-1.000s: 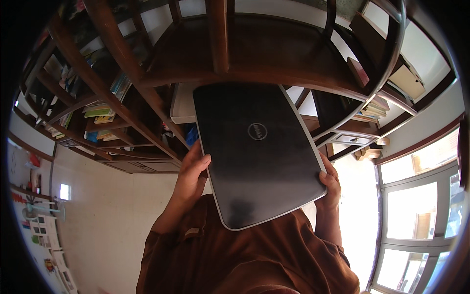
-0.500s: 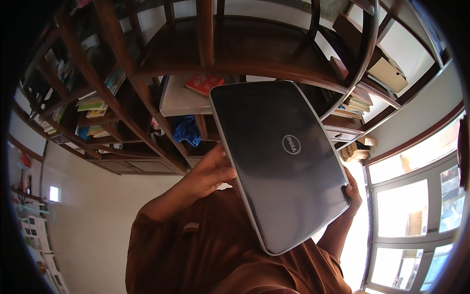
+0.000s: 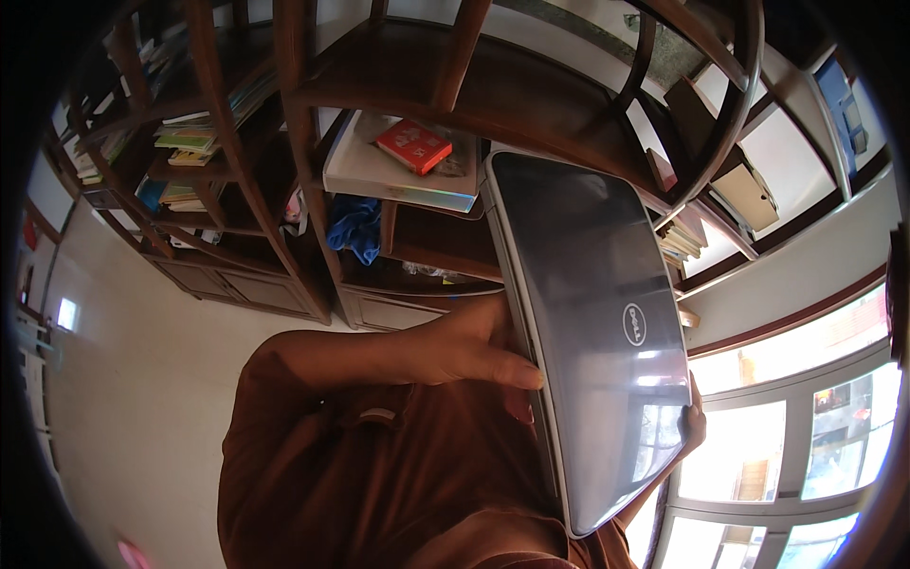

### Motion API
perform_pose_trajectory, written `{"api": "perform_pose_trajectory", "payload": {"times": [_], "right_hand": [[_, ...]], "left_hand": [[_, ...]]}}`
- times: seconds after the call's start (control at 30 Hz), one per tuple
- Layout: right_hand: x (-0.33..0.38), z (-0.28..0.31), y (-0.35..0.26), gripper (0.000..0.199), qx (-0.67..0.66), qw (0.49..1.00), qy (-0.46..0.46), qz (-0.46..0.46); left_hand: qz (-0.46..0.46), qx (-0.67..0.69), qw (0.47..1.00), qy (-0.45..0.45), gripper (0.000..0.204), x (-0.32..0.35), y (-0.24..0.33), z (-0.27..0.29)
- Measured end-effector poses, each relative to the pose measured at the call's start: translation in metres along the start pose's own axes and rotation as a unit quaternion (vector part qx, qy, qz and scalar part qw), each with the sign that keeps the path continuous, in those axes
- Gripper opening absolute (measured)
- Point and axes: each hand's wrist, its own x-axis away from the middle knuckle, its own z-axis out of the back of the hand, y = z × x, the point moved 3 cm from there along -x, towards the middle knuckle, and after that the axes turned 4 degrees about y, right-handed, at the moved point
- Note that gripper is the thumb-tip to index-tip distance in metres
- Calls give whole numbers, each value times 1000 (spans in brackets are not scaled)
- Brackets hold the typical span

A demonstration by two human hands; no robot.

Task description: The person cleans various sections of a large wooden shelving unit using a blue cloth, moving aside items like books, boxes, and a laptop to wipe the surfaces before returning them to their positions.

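Observation:
A closed laptop (image 3: 588, 332) with a glossy dark lid and silver edges is held up in front of my body, tilted so that its left side edge shows. My left hand (image 3: 483, 346) grips that near-left edge, thumb lying along the rim and fingers underneath. On the far side, my right hand (image 3: 698, 417) holds the right edge low down; most of it is hidden behind the laptop. Window light reflects on the lower part of the lid.
Dark wooden shelving (image 3: 474, 71) fills the space ahead. On it are a white box (image 3: 379, 175) with a red box (image 3: 414, 147) on top, a blue cloth (image 3: 355, 229) and stacked books (image 3: 190, 137). A glazed door (image 3: 758, 455) stands at right, pale floor (image 3: 142, 379) at left.
The laptop has shifted to the right and turned, showing its left edge more. Both hands have moved with it, still gripping. The shelves appear at a different angle as my view has turned.

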Motion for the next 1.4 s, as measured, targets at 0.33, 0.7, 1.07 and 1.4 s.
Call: {"api": "perform_pose_trajectory", "payload": {"times": [0.33, 0.7, 1.07, 1.4], "right_hand": [[-59, -38, 3, 72, -49, 996, 64, 41], [-165, -110, 25, 37, -158, 983, 74, -51], [-189, -167, 27, 56, -49, 998, 12, 26], [-208, -149, 16, 45, 519, 718, 132, 445]], "left_hand": [[-199, -9, 974, 108, 42, -35, 33, 49], [-303, -24, 910, 280, 35, -65, 61, 110], [-363, -594, 644, 318, 82, -44, 81, 101], [-156, -573, 722, 355, 80, -69, 118, 109]]}}
